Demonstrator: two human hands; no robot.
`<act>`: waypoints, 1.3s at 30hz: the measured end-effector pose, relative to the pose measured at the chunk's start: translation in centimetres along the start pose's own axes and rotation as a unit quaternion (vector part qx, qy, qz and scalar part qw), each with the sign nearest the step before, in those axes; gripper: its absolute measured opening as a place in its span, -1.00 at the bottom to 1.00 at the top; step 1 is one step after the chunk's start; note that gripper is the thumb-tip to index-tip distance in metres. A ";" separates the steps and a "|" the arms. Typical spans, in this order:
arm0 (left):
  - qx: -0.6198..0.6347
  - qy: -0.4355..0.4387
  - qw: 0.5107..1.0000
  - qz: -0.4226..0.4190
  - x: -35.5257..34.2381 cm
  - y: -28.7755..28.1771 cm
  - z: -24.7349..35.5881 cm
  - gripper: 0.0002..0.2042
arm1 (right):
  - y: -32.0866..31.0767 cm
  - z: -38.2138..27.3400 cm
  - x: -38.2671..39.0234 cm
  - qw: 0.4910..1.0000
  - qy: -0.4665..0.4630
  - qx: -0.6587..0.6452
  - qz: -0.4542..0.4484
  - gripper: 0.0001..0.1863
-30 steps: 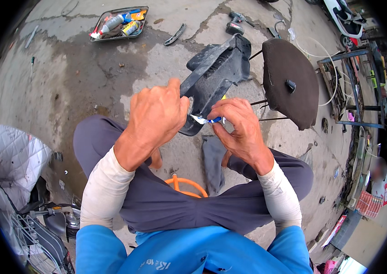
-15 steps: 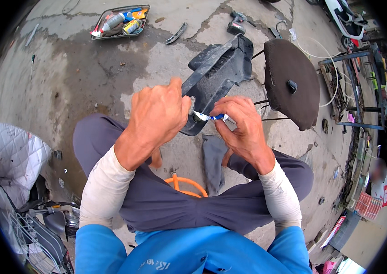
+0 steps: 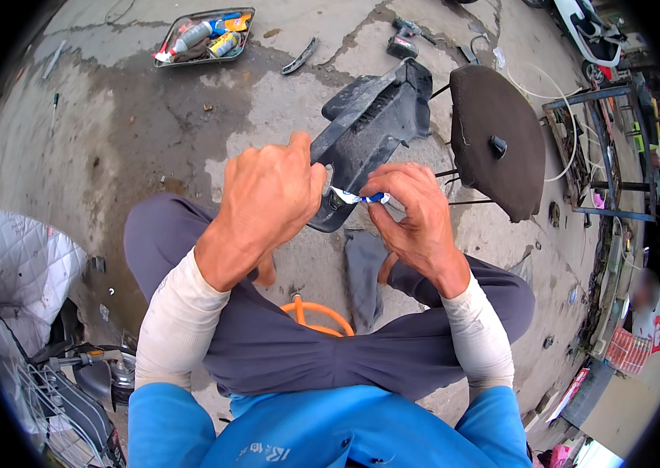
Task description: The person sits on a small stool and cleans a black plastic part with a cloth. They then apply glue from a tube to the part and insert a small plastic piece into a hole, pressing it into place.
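Observation:
In front of me lies a dusty black plastic fairing-like part (image 3: 376,117), tilted with its narrow end toward me. My left hand (image 3: 267,207) is closed in a fist at its left edge, thumb up; the fingers' grip on the part is partly hidden. Between thumb and fingertips, my right hand (image 3: 417,218) pinches a small blue-and-white squeeze tube (image 3: 376,198). The tube's white end lies over the near end of the black part, close to my left knuckles.
A brown-cushioned stool (image 3: 490,179) stands right of the part, a small black cap (image 3: 498,145) on it. Beyond are a cordless drill (image 3: 404,47), a curved dark strip (image 3: 300,57) and a metal tray (image 3: 160,61) of bottles. An orange ring (image 3: 337,318) is between my legs.
The tube has turned slightly in my right fingers, and the right hand has shifted very little. My left hand and the black part stay in place.

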State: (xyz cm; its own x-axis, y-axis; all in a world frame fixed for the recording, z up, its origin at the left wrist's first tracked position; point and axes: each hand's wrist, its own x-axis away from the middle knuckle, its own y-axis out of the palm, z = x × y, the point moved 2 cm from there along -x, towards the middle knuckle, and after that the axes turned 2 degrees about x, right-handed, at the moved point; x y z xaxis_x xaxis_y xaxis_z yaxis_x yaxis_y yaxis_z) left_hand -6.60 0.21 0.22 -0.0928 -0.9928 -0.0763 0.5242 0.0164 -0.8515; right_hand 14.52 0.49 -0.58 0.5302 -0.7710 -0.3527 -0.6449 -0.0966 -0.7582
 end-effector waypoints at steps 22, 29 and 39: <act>0.013 0.008 1.000 -0.002 -0.1 0.0 0.0 -0.83 | -0.3 -0.1 0.1 0.999 -0.016 0.038 0.000 -0.73; 0.003 0.002 1.000 -0.004 0.1 0.1 0.0 -0.83 | -0.5 -0.2 0.3 0.999 -0.038 0.017 -0.018 -0.72; 0.008 0.014 1.000 0.004 -0.2 0.1 0.1 -0.83 | -0.3 -0.2 0.2 0.999 -0.040 0.000 -0.030 -0.70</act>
State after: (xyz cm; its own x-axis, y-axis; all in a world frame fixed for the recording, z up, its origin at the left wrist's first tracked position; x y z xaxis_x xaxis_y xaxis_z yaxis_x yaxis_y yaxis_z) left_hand -6.39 0.37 0.19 -0.1116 -0.9889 -0.0982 0.5380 0.0230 -0.8426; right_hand 14.69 0.21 -0.31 0.6095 -0.7118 -0.3491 -0.6110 -0.1413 -0.7789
